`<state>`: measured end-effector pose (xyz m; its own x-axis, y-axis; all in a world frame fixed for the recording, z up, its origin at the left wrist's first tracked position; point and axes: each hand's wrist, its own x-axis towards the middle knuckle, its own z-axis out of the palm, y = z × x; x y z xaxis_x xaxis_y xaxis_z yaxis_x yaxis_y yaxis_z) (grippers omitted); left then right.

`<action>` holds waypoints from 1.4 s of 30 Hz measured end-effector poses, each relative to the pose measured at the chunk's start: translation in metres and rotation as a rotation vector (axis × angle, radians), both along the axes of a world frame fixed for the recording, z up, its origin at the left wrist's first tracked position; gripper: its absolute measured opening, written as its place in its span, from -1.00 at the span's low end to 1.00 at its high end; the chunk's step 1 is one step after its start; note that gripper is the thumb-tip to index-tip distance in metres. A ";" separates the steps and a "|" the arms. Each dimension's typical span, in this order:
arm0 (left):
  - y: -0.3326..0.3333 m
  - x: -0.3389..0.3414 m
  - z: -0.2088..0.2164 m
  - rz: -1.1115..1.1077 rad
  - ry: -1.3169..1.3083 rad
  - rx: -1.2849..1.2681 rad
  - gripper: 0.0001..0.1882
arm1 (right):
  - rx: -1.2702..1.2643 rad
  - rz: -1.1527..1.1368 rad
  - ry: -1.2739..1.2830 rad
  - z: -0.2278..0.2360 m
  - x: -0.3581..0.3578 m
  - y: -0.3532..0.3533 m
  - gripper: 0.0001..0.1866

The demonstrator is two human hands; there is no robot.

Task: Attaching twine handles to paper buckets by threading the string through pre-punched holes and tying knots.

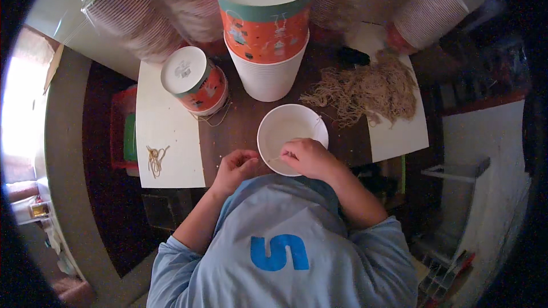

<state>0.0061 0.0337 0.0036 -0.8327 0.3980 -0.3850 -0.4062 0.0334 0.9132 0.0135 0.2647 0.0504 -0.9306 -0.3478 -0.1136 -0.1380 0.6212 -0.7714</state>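
A white paper cup [288,128] lies open toward me on the dark table [242,128]. My right hand [308,157] rests at the cup's near rim and pinches a thin tan string [275,159]. My left hand [237,166] is just left of the cup, fingers curled, pinching the string's other end. A heap of tan strings [365,88] lies on white paper to the right. A few cut strings [155,158] lie on the white sheet [171,131] at the left.
A tall stack of orange-and-green printed cups [265,28] stands upside down behind the white cup. A single printed cup [194,80] stands at the left. Bagged sleeves of striped cups [142,17] lie at the back. A red crate [123,131] sits left of the table.
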 end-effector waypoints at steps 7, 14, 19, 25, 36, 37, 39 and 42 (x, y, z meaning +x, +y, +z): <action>0.010 -0.002 0.001 -0.270 0.057 -0.111 -0.79 | 0.054 0.108 0.024 -0.004 0.015 -0.012 -0.67; 0.002 0.002 -0.002 -0.306 0.062 -0.151 -0.85 | 0.121 0.038 -0.064 -0.011 0.019 -0.020 -0.71; -0.040 0.006 -0.022 -0.266 0.189 -0.318 -0.88 | 0.061 -0.021 -0.073 -0.016 0.019 -0.017 -0.75; -0.075 0.012 -0.017 -0.304 0.024 -0.355 -0.90 | 0.100 -0.063 -0.074 -0.002 0.018 -0.020 -0.77; -0.068 -0.006 0.023 -0.128 -0.241 0.101 -0.83 | 0.212 -0.007 0.026 0.026 0.010 0.001 -0.78; -0.059 -0.006 0.028 -0.127 -0.241 0.098 -0.83 | 0.209 -0.007 0.026 0.027 0.011 0.001 -0.78; -0.036 -0.004 0.036 -0.054 -0.153 0.238 -0.79 | 0.333 0.045 0.177 0.025 0.013 0.000 -0.77; -0.008 -0.008 0.061 -0.093 -0.358 0.401 -0.76 | 0.293 0.084 0.220 0.024 0.014 -0.003 -0.78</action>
<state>-0.0015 0.0257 0.0643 -0.6312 0.6378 -0.4413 -0.7064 -0.2378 0.6667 0.0279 0.2618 0.0742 -0.9136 -0.4060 -0.0198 -0.3403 0.7906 -0.5090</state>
